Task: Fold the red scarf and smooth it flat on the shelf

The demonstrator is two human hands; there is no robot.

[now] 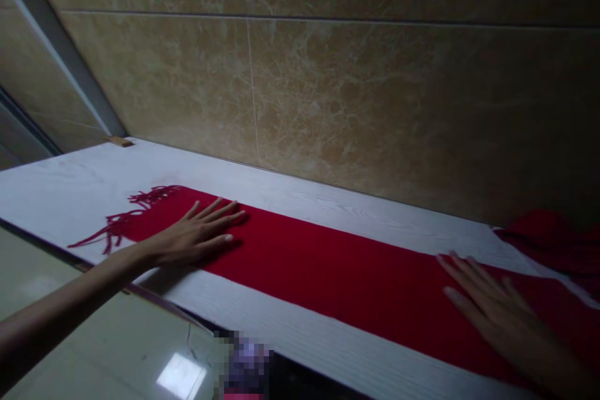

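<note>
A long red scarf (328, 272) lies spread lengthwise on a white wood-grain tabletop (375, 212). Its fringe (124, 222) fans out at the left end, with one strand trailing toward the table's front edge. My left hand (201, 234) rests palm down near the fringed end, fingers stretched and spread over the cloth. Further right, my right hand (492, 306) is also laid out over the scarf, fingers extended and slightly blurred. Neither hand grips anything. The scarf's right end runs out past the right hand into shadow.
Behind the tabletop rises a brown marble-tiled wall (328, 100). More dark red cloth (553, 240) is bunched at the back right. A small wooden block (120, 141) sits at the far left corner by a grey post (75, 56). Shiny floor (117, 325) shows below the front edge.
</note>
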